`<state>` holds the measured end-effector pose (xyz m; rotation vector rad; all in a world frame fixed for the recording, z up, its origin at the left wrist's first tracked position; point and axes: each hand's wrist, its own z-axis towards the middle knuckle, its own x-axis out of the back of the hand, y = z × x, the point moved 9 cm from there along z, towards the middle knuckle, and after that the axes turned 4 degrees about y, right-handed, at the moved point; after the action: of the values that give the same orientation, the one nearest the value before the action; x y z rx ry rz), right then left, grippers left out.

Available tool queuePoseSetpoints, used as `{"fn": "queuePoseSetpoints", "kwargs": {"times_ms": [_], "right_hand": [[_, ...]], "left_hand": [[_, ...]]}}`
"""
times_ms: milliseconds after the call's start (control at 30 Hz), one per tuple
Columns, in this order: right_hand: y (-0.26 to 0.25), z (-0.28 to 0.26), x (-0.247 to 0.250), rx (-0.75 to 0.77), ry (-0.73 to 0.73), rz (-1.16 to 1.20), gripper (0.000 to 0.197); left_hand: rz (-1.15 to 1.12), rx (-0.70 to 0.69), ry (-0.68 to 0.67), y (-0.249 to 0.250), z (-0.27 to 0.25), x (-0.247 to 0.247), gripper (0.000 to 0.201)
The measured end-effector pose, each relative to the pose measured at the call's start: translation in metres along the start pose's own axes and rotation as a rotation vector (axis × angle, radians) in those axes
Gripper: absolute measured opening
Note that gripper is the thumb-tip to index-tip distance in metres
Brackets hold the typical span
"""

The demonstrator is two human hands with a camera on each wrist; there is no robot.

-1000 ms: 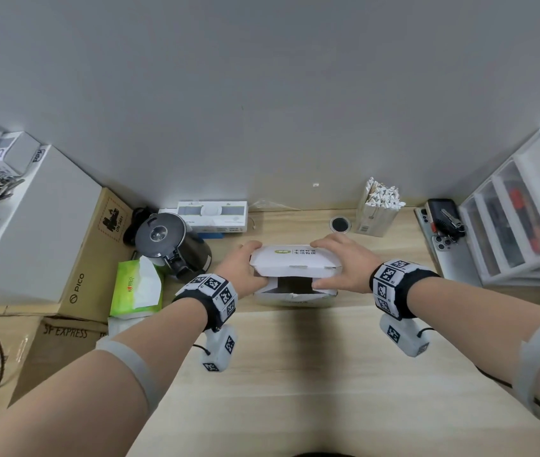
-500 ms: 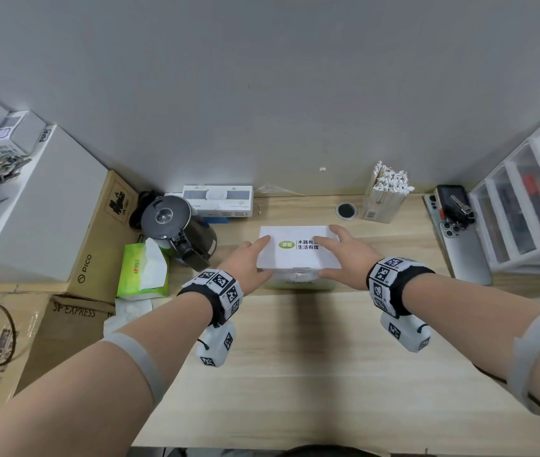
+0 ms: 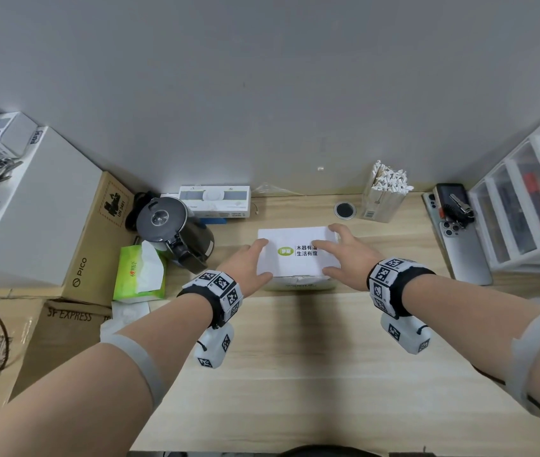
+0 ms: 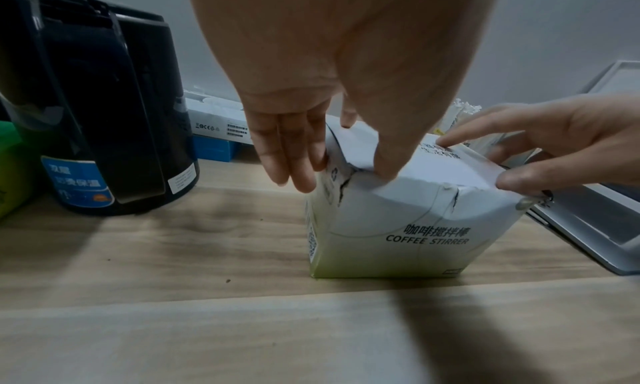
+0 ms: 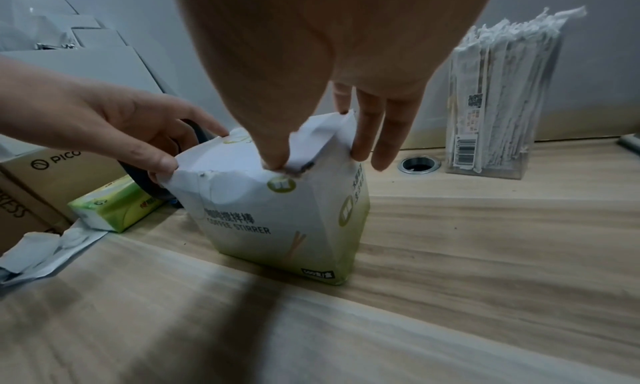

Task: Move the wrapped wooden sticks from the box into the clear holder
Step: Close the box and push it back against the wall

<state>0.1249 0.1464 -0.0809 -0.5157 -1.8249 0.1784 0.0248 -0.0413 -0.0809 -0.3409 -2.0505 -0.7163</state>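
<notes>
A white and green coffee stirrer box (image 3: 295, 258) stands on the wooden desk (image 3: 295, 357) with its lid flap down flat. My left hand (image 3: 250, 262) touches its left side with straight fingers, thumb on the front top edge (image 4: 388, 171). My right hand (image 3: 344, 255) lies on the right part of the lid, thumb at the front right corner, fingers straight (image 5: 367, 132). Behind and to the right, by the wall, the clear holder (image 3: 382, 202) is packed with paper-wrapped sticks (image 3: 390, 178), upright (image 5: 498, 94). The box's contents are hidden.
A black kettle (image 3: 176, 232) and a green tissue pack (image 3: 140, 272) sit left of the box, with cardboard boxes (image 3: 93, 232) beyond them. A desk grommet (image 3: 344, 210) lies behind the box. Phones (image 3: 463, 249) and a drawer unit (image 3: 526, 206) are on the right.
The box lid, half raised a second ago with the opening showing, now lies flat. Both hands stay on the box and have shifted slightly on the lid.
</notes>
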Motion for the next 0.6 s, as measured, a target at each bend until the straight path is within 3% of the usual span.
{"fn": "queuePoseSetpoints", "kwargs": {"times_ms": [133,200,300,400,600], "right_hand": [[0.0,0.001,0.0,-0.045,0.059,0.091,0.07],[0.006,0.001,0.0,-0.107,0.088,0.19,0.092],[0.021,0.001,-0.009,-0.2,0.055,0.335,0.124],[0.029,0.006,-0.023,-0.236,-0.051,0.276,0.1],[0.044,0.045,-0.004,-0.291,0.094,0.331,0.062]], "left_hand": [[-0.076,0.05,0.039,-0.002,0.002,0.001,0.083],[-0.195,0.13,0.036,-0.008,0.004,0.001,0.088],[-0.299,0.248,-0.083,-0.018,0.004,-0.01,0.083],[-0.371,0.246,-0.151,-0.014,0.008,-0.015,0.083],[-0.452,0.241,0.081,-0.013,0.048,0.01,0.065]]}}
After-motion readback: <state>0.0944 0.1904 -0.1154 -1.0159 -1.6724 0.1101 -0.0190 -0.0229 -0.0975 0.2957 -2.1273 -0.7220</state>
